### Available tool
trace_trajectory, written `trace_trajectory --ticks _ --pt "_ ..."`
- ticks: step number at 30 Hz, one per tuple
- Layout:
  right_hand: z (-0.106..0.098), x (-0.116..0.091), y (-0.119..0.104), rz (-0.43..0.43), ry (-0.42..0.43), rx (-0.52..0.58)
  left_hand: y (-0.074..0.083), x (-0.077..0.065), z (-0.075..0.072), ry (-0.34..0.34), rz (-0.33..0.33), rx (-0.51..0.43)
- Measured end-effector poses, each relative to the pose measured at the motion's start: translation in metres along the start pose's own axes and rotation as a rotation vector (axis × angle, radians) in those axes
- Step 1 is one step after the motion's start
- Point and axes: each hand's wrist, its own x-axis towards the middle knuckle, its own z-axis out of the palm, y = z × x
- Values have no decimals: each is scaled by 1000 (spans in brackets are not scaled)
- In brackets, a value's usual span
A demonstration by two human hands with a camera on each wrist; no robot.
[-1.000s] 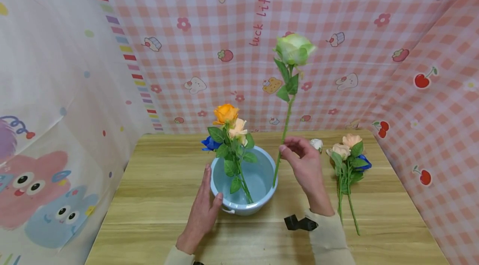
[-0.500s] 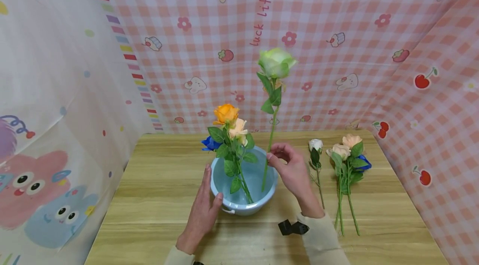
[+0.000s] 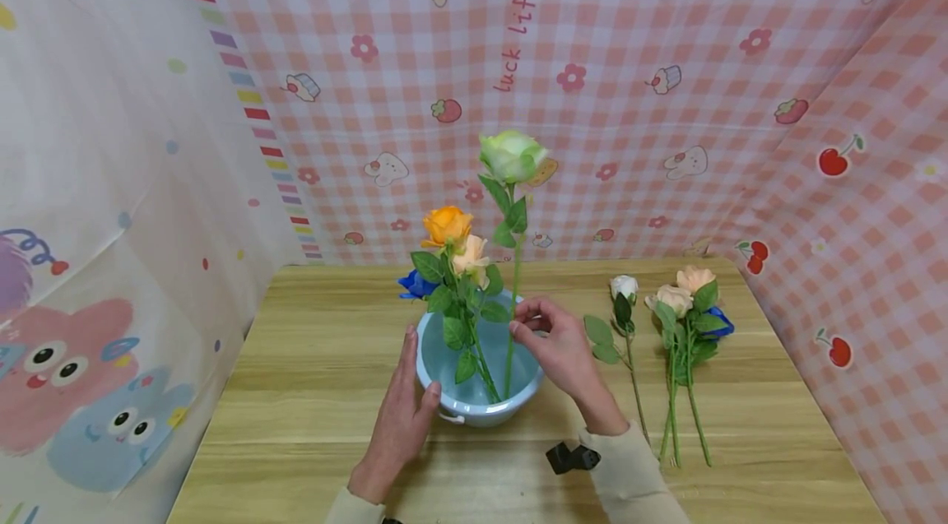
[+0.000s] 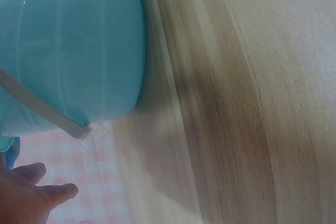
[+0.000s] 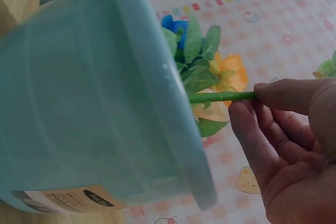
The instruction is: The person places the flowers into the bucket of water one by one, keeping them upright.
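My right hand (image 3: 564, 353) pinches the green stem of a pale green rose (image 3: 511, 157) between thumb and fingertips. The stem reaches down inside a light blue bucket (image 3: 485, 415), its bloom high above the rim. Seen from the right wrist, the pinched stem (image 5: 223, 97) runs past the bucket rim. Along the bucket's left side lies my left hand (image 3: 403, 417), its fingers straight. An orange rose (image 3: 448, 225), a peach rose (image 3: 471, 255) and a blue rose (image 3: 416, 285) lean to the left in the bucket, their stems crossing its interior.
To the right lie a white rose (image 3: 625, 287) and a bunch with peach roses (image 3: 671, 300) and a blue bloom (image 3: 720, 325) on the wooden table (image 3: 296, 392). A checked cloth (image 3: 637, 137) hangs behind the table. The bucket's handle (image 4: 42, 107) hangs against its side.
My right hand has moved left and down, bringing the green rose from the bucket's right rim to inside it. The white rose has come into view. The left hand has stayed put.
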Motion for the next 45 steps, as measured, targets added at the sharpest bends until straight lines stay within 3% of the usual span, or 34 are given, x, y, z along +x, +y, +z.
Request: trace_trajectory --ticks 14,23,30,45 --pt "16 4 6 -76 -79 -226 1 0 0 3 0 -8" --pt "26 8 7 -48 -140 -306 0 -1 0 3 -1 -2" --pt "32 15 8 -86 -196 -412 0 0 1 7 6 -7" --pt "41 33 10 -14 -318 -555 0 0 1 3 -2 6"
